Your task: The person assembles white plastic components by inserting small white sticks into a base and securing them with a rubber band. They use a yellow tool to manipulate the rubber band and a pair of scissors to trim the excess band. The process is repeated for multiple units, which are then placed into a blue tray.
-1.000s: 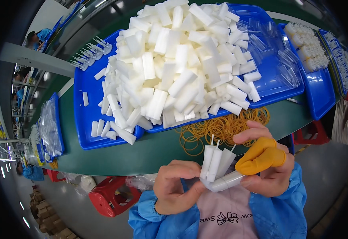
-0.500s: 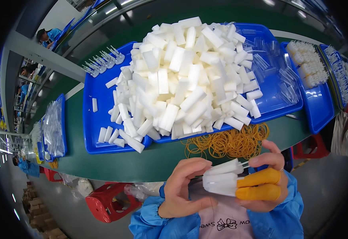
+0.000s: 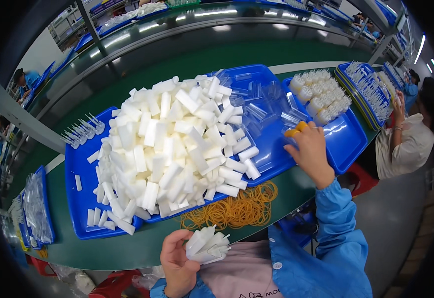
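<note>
My left hand [image 3: 178, 260], near the table's front edge, is closed around a bundle of white foam pieces [image 3: 208, 246] with clear plastic among them. Stretched out to the right, my right hand [image 3: 310, 151] is over the blue tray [image 3: 269, 169], beside loose clear plastic tubes [image 3: 291, 118]. Orange finger cots cover two of its fingertips. Its thumb stands apart from the bent fingers, and I see nothing held between them. A large heap of white foam blocks [image 3: 165, 139] fills the trays left of that hand.
Orange rubber bands [image 3: 232, 206] lie before the trays. At right are a tray of bundled white pieces [image 3: 321, 94] and stacked trays of clear spiky parts [image 3: 363, 89]. Clear stemmed parts [image 3: 84, 130] stand at far left. A co-worker [image 3: 408, 134] sits at right.
My right hand has left the bundle and moved to the tubes in the tray. My left hand now holds the bundle alone. The view has swung to the right.
</note>
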A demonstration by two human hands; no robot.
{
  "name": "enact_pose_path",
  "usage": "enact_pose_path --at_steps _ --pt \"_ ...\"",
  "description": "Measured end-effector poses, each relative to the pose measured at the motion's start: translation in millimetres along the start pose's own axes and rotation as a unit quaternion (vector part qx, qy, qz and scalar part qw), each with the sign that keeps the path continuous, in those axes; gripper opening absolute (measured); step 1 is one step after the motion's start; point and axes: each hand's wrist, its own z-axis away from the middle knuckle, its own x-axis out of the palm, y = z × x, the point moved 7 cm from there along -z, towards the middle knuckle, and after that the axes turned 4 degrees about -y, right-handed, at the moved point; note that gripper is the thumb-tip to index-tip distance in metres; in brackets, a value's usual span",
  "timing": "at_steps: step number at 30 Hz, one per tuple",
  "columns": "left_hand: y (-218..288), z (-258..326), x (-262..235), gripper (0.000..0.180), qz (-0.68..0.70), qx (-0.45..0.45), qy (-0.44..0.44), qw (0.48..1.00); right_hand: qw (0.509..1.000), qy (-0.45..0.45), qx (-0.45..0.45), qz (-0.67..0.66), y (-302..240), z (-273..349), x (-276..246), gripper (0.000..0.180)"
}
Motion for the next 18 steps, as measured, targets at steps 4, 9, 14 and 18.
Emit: enact_pose_path --at_steps 4,9,14,18 --pt "1.9 -0.7 8.5 0.074 0.058 0.007 -0.021 0.998 0.999 -0.009 -0.009 -0.048 -12.0 -3.1 5.5 0.027" --pt "-6.0 1.1 -6.1 0.075 0.049 0.025 -0.014 0.998 0.782 0.017 0.117 -0.612 -38.6 20.7 -19.7 0.030" --pt "12.4 0.2 18.0 0.072 -0.091 0.137 -0.101 0.981 0.651 0.008 -0.024 -0.759 -92.6 52.0 -47.2 0.031" --pt "17.9 10.0 18.8 0.066 -0.251 0.218 -0.094 0.938 0.593 0.053 0.037 -0.803 -105.2 67.9 -39.3 0.027"
